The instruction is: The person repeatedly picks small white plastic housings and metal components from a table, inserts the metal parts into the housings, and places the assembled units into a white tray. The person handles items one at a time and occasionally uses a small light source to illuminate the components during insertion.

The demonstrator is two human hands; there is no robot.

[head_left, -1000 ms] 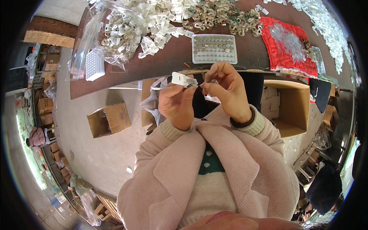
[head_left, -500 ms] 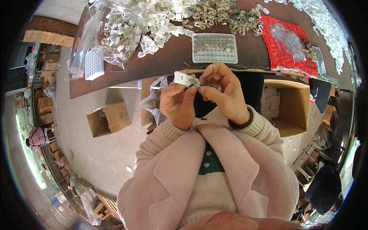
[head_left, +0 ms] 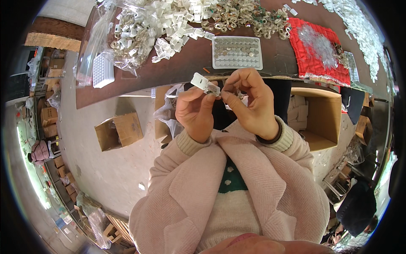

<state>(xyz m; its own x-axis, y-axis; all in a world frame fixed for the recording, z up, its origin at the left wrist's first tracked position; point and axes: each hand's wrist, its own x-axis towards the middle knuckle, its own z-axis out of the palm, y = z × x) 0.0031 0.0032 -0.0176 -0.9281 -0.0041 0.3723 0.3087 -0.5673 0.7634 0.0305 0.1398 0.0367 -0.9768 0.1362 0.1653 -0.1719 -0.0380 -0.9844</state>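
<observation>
Clear plastic bags (head_left: 101, 40): on the left end of the brown table, transparent and crinkled, partly covering the pile of white parts.
Open brown carton (head_left: 118, 131): on the floor left of the person, flaps up, plain cardboard.
Large open carton (head_left: 319, 116): under the table edge on the person's right, brown, with pale pieces inside.
Carton under the table (head_left: 163, 114): brown, mostly hidden, a crumpled clear bag hanging in front of it.
Stacked cartons (head_left: 48, 120): far left along the wall, brown, small and blurred.
Labels, signs, screens: none clear enough to tell.
</observation>
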